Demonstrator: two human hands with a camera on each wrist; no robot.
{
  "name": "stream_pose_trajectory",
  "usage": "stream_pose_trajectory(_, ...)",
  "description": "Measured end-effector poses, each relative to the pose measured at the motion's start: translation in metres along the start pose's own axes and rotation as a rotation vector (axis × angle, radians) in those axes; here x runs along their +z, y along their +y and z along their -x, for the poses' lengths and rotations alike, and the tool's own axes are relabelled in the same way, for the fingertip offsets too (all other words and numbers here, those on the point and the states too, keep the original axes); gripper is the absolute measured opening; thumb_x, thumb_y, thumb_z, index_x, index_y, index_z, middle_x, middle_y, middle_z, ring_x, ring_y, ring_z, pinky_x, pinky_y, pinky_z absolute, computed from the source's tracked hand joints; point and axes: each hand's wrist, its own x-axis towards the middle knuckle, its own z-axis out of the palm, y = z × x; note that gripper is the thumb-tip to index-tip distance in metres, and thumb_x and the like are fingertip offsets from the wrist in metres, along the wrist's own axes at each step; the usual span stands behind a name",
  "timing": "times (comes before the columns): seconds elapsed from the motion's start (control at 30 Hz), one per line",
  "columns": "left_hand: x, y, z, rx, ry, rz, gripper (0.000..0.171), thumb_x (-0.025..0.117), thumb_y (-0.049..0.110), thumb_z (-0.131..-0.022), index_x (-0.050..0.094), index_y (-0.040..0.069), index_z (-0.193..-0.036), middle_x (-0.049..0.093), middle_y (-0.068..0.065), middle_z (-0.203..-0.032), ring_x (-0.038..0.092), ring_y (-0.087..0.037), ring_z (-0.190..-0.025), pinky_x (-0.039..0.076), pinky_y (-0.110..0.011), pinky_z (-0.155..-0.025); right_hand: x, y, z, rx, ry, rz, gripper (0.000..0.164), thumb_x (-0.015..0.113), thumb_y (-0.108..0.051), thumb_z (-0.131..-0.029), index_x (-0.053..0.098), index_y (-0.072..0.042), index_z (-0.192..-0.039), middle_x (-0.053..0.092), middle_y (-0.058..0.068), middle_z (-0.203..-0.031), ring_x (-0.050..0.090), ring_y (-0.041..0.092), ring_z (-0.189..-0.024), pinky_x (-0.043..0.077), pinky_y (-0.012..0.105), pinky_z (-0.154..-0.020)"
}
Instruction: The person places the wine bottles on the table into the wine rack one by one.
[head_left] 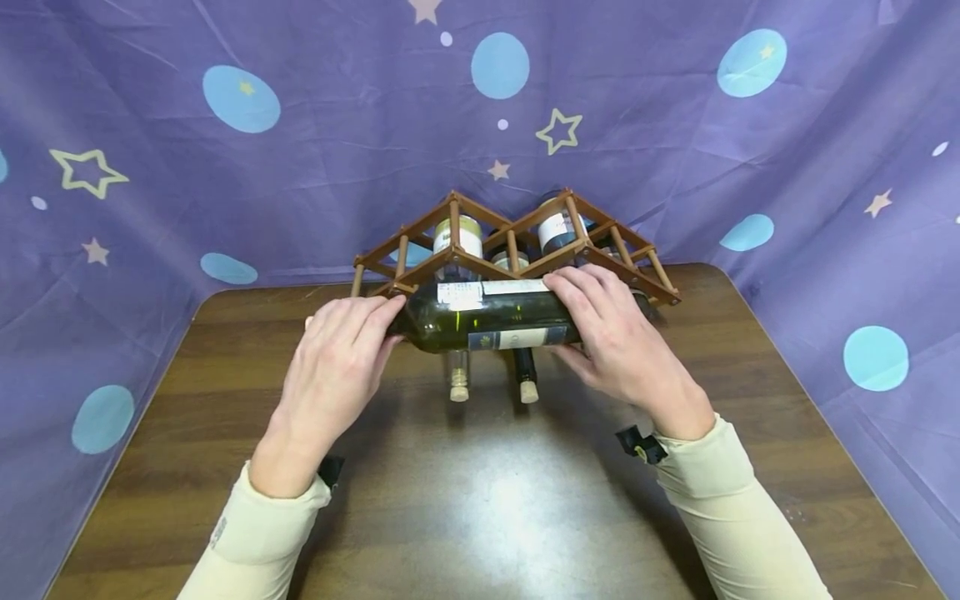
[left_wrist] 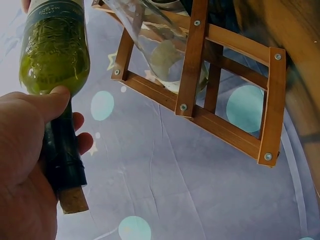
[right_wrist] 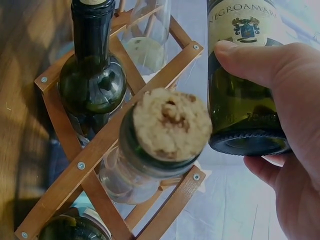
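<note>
A green glass wine bottle (head_left: 487,317) lies level in the air in front of a wooden wine rack (head_left: 453,221). My left hand (head_left: 333,367) grips its dark neck; in the left wrist view the cork (left_wrist: 73,201) sticks out below the fingers. My right hand (head_left: 622,350) holds the base end, its thumb over the label in the right wrist view. Several bottles rest in the rack, necks toward me, among them a clear bottle (head_left: 459,362) and a dark-necked bottle (head_left: 524,362), both corked. The held bottle hides part of the rack's front.
The rack stands at the back of a brown wooden table (head_left: 480,500), close to a purple curtain (head_left: 337,150) with stars and dots. In the right wrist view, a corked bottle end (right_wrist: 172,125) juts from the rack toward the camera, near the right hand.
</note>
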Motion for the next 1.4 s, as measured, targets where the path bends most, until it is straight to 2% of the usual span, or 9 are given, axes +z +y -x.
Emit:
stream_pose_trajectory(0.13,0.001,-0.001,0.004,0.002,-0.011,0.014,0.037,0.064,0.011,-0.094,0.06,-0.004,-0.128,0.064,-0.017,-0.115,0.058,-0.035,-0.105,0.042,-0.048,-0.098,0.001,0.0,0.0,0.0,0.004,-0.008,0.078,0.078,-0.02,-0.077,0.044,0.0,-0.144,0.05,0.018,-0.139,0.044,0.038,-0.126,0.027,0.046,-0.112)
stream_pose_trajectory(0.5,-0.001,-0.002,0.008,0.014,0.021,0.004,0.036,0.062,0.014,-0.095,0.06,-0.004,-0.126,0.063,-0.017,-0.113,0.058,-0.036,-0.101,0.043,-0.051,-0.09,0.0,-0.003,-0.002,-0.012,0.025,-0.039,0.078,0.077,-0.019,-0.078,0.044,0.0,-0.146,0.049,0.018,-0.141,0.041,0.036,-0.131,0.027,0.044,-0.114)
stream_pose_trajectory(0.83,-0.005,-0.001,0.013,0.006,0.048,0.023,0.035,0.059,0.015,-0.096,0.06,-0.006,-0.125,0.063,-0.018,-0.111,0.057,-0.039,-0.098,0.043,-0.053,-0.085,0.0,-0.005,-0.002,-0.003,0.048,-0.047,0.086,0.081,-0.018,-0.075,0.04,0.0,-0.148,0.044,0.019,-0.147,0.039,0.037,-0.135,0.026,0.043,-0.115)
stream_pose_trajectory(1.13,-0.01,-0.005,0.019,-0.027,0.08,0.031,0.036,0.06,0.015,-0.095,0.061,-0.005,-0.125,0.065,-0.018,-0.111,0.058,-0.04,-0.094,0.042,-0.055,-0.081,-0.004,0.001,-0.003,-0.037,0.124,-0.066,0.103,0.09,-0.017,-0.066,0.035,0.007,-0.148,0.039,0.026,-0.148,0.036,0.04,-0.138,0.027,0.046,-0.115)
stream_pose_trajectory(1.4,-0.018,-0.012,0.03,-0.072,0.066,0.027,0.038,0.062,0.014,-0.093,0.061,-0.004,-0.125,0.064,-0.018,-0.111,0.057,-0.039,-0.092,0.041,-0.054,-0.079,-0.012,0.016,0.007,0.008,0.133,-0.068,0.1,0.089,-0.021,-0.069,0.034,0.009,-0.148,0.04,0.023,-0.15,0.036,0.039,-0.138,0.026,0.048,-0.114)
